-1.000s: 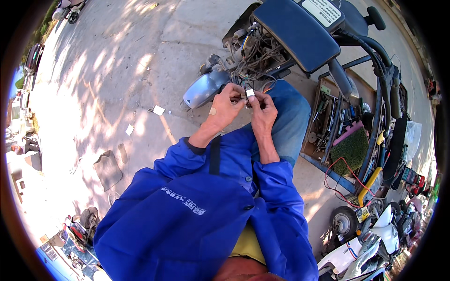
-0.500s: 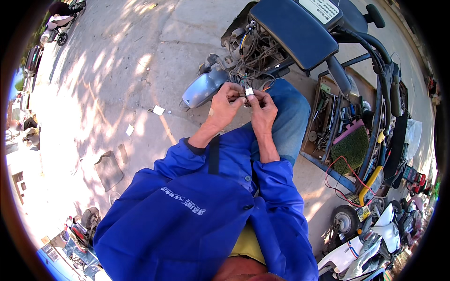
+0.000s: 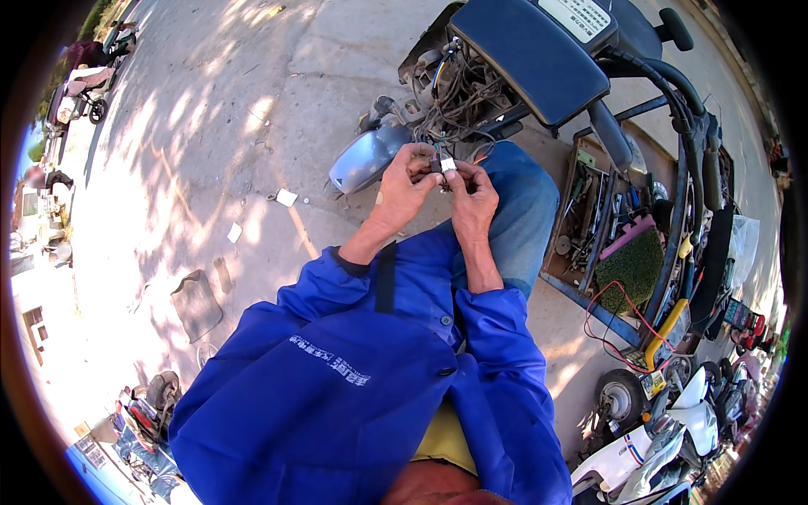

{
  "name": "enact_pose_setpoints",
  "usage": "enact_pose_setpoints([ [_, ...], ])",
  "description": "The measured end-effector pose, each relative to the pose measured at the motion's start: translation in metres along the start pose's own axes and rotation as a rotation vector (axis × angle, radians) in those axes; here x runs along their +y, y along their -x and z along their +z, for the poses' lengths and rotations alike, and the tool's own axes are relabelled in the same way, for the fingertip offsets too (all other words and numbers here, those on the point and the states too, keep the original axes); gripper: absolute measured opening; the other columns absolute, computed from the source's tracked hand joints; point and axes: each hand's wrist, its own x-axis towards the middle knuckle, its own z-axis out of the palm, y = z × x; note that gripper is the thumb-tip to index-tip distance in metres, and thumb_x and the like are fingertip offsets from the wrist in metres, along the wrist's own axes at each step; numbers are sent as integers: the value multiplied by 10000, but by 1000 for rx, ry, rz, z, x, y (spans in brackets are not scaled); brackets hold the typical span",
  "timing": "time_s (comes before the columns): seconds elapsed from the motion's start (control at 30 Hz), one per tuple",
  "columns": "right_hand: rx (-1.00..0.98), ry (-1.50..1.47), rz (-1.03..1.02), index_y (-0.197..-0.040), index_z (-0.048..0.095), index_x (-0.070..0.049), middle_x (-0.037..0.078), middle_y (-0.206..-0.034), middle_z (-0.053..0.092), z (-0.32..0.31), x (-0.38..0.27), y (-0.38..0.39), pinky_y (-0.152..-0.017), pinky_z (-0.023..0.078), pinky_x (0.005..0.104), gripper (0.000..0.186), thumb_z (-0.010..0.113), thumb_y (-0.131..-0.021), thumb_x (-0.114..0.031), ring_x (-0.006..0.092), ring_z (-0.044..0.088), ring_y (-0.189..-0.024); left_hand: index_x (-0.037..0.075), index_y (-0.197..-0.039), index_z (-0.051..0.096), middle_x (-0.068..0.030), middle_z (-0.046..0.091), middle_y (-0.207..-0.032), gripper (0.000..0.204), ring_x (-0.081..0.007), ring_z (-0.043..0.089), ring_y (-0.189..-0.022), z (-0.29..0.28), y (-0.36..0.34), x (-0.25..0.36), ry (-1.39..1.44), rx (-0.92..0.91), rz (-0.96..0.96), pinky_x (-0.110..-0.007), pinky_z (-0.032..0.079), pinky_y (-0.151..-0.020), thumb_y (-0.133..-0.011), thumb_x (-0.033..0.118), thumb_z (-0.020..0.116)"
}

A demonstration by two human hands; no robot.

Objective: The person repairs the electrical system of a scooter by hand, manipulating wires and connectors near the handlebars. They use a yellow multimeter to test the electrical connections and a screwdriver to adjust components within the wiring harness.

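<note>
My left hand (image 3: 402, 187) pinches a small black connector (image 3: 435, 163) between thumb and fingers. Right beside it, a small white connector (image 3: 448, 164) is held in the fingertips of my right hand (image 3: 475, 202). The two pieces are side by side; whether they are joined I cannot tell. Just beyond my hands, a tangle of dark wires (image 3: 461, 99) spills from the open front of a vehicle with a dark blue panel (image 3: 530, 55). A silver-blue curved cover (image 3: 368, 160) rests by the wires, left of my fingers.
To the right stands a metal-framed tool cart (image 3: 581, 305) with hand tools and a green mat (image 3: 629, 268). Red test leads (image 3: 599, 295) hang over its edge. A white motorcycle (image 3: 631, 446) is parked at the lower right. A flat grey piece (image 3: 196, 305) lies on the ground at left.
The black connector shows more plainly beside the white one as my left fingers shift slightly. At the far upper left, a person on a cart-like vehicle has moved nearer.
</note>
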Motion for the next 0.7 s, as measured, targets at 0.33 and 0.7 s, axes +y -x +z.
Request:
enact_pose_setpoints([
  [0.33, 5, -51, -14, -1130, 729, 32, 61, -964, 747, 0, 4, 0, -761, 572, 258, 200, 740, -942, -38, 98, 676, -829, -23, -1347, 541, -126, 721, -1114, 393, -148, 668, -959, -6, -2, 1, 4, -28, -46, -293, 546, -831, -966, -37, 637],
  [0.7, 15, -36, -23, -1140, 718, 38, 52, -936, 735, 2, 0, 1, -753, 574, 252, 205, 728, -948, -33, 90, 671, -816, -31, -1346, 549, -110, 700, -1092, 370, -136, 637, -922, -7, -5, 2, 152, 5, -107, -303, 523, -816, -978, -59, 526],
])
